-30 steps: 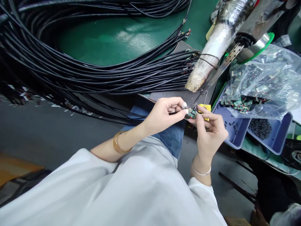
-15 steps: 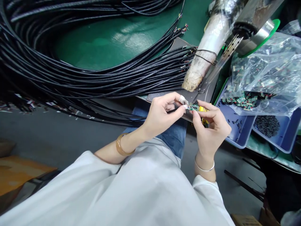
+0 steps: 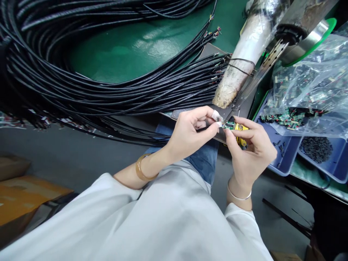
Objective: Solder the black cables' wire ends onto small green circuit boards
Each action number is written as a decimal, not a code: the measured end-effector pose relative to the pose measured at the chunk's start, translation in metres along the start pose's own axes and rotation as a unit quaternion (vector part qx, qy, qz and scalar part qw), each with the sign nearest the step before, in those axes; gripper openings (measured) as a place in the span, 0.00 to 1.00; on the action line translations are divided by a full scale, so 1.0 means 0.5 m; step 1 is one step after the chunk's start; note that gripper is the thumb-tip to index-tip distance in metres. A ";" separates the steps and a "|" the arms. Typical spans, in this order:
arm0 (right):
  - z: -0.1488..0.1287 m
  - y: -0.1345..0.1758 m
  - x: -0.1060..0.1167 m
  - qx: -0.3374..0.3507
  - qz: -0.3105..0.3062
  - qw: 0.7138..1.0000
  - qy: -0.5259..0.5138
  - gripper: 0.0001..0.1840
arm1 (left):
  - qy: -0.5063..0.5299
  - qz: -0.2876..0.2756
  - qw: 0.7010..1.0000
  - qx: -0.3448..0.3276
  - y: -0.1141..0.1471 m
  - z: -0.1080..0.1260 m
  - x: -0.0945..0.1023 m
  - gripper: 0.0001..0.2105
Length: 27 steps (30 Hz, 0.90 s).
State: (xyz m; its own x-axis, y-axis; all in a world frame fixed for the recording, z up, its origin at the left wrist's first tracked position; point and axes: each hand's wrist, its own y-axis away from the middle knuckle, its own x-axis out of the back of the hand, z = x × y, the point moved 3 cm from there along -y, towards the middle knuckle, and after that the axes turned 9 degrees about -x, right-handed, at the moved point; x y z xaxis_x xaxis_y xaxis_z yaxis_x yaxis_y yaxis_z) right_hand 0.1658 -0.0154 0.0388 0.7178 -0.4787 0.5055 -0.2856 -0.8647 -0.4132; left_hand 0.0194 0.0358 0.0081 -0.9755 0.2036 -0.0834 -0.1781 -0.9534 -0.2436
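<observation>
My left hand (image 3: 191,130), with white tape on its thumb and forefinger tips, is closed in a pinch around the end of a cable. Fine wire ends show at its fingertips, against the left end of a small green circuit board (image 3: 230,124). My right hand (image 3: 250,152) pinches that board between thumb and fingers. Just above the board is the thin end of a soldering iron (image 3: 274,56), angled down from the upper right. Whether its tip touches the board I cannot tell. A yellow-handled tool (image 3: 241,139) is partly hidden behind my right hand.
Black cables (image 3: 130,94) sweep across the green table (image 3: 114,54). A whitish duct (image 3: 239,69) slants down beside the iron, near a solder spool (image 3: 304,47). At right, a plastic bag (image 3: 312,83) of circuit boards lies over blue trays (image 3: 288,159) with small black parts.
The view has shifted slightly, so the bench things appear farther right. Both hands keep their pinches, and the board sits a little farther right in the picture.
</observation>
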 end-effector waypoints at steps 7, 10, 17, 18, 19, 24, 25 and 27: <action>0.001 0.010 0.006 -0.042 -0.030 0.998 -0.024 0.06 | 0.003 -0.005 1.000 0.006 0.000 0.002 0.001 0.03; -0.003 0.009 0.010 -0.029 -0.036 0.999 -0.008 0.06 | 0.003 -0.009 1.000 0.013 0.000 0.003 0.001 0.03; -0.007 0.007 0.011 0.040 -0.041 0.998 0.041 0.09 | -0.008 -0.029 0.999 0.027 0.001 -0.004 0.000 0.03; -0.005 0.007 0.011 0.040 -0.041 0.997 0.044 0.09 | -0.010 -0.030 0.999 0.027 0.001 -0.004 -0.001 0.03; -0.004 0.006 0.010 0.038 -0.041 0.997 0.048 0.08 | -0.011 -0.030 0.999 0.027 0.000 -0.004 -0.001 0.03; -0.009 0.001 0.012 0.026 -0.036 0.998 0.039 0.07 | -0.009 -0.026 1.000 0.012 -0.005 0.008 0.000 0.03; -0.012 0.000 0.012 0.024 -0.038 0.998 0.033 0.07 | -0.009 -0.025 1.000 0.007 -0.005 0.011 0.001 0.03; -0.016 -0.001 0.013 0.026 -0.043 0.998 0.027 0.08 | -0.010 -0.024 1.000 0.002 -0.007 0.016 0.002 0.02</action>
State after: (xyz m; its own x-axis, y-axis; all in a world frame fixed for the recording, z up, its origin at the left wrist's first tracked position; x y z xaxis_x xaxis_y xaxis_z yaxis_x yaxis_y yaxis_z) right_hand 0.1656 -0.0190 0.0482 0.7023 -0.4121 0.5804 -0.1898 -0.8943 -0.4053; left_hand 0.0180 0.0376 0.0164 -0.9681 0.2452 -0.0524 -0.2257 -0.9433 -0.2435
